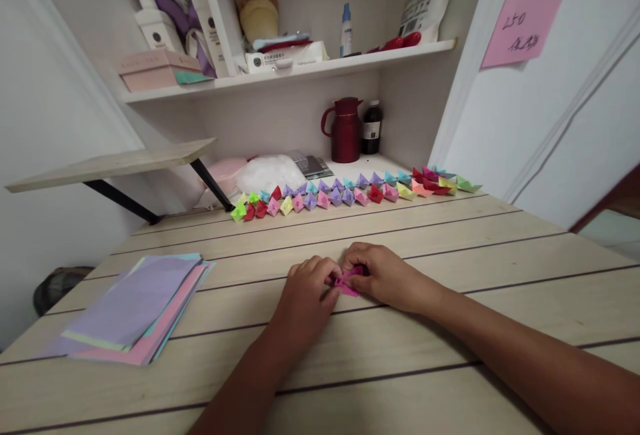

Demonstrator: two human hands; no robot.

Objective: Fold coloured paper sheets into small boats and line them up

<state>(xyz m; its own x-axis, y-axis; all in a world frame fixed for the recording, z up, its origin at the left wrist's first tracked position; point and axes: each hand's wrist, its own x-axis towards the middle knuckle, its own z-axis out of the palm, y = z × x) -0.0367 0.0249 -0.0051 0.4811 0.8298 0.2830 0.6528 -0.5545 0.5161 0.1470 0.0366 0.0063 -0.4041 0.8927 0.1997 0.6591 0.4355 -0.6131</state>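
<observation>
A small folded piece of magenta paper (349, 286) is held just above or on the wooden table (425, 355), between both hands. My left hand (311, 288) pinches its left edge with thumb and fingers. From the right, my right hand (377, 275) grips the other side, thumb in front and fingers curled behind. Parts of the paper are hidden by the fingers, so its full shape cannot be made out. Beyond the hands stand rows of small folded paper boats (349, 196) in many colours.
A stack of coloured paper sheets (135, 302) lies at the left. Behind it is a raised wooden stand (115, 160) on black legs. At the back are a dark red jug (346, 132), a dark bottle (371, 128) and a loaded white shelf (300, 74).
</observation>
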